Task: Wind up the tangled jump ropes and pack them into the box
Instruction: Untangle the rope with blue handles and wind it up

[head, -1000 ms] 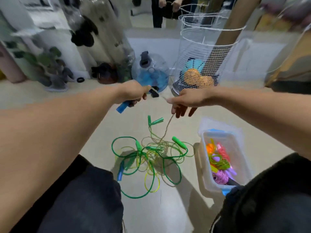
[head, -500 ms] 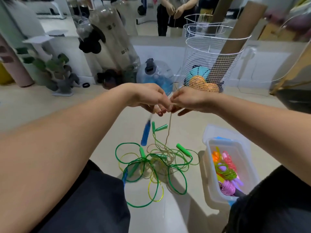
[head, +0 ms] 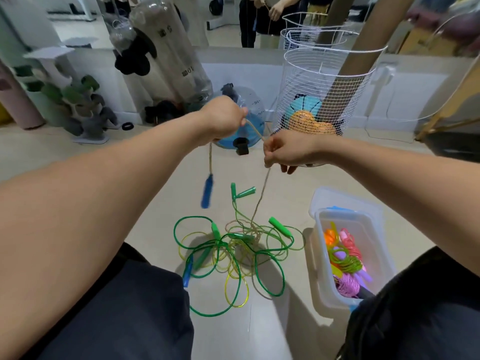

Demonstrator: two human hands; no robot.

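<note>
So on my feed both hands are up over the floor, holding the same tan rope (head: 255, 131). My left hand (head: 224, 119) is curled round it, with the blue handle (head: 207, 192) dangling below on a short length. My right hand (head: 287, 152) pinches the rope a bit further along, and from there it drops down into the tangled pile (head: 233, 252) of green and yellow ropes on the floor. The clear box (head: 349, 258) sits on the floor just right of the pile, with bundled ropes inside.
</note>
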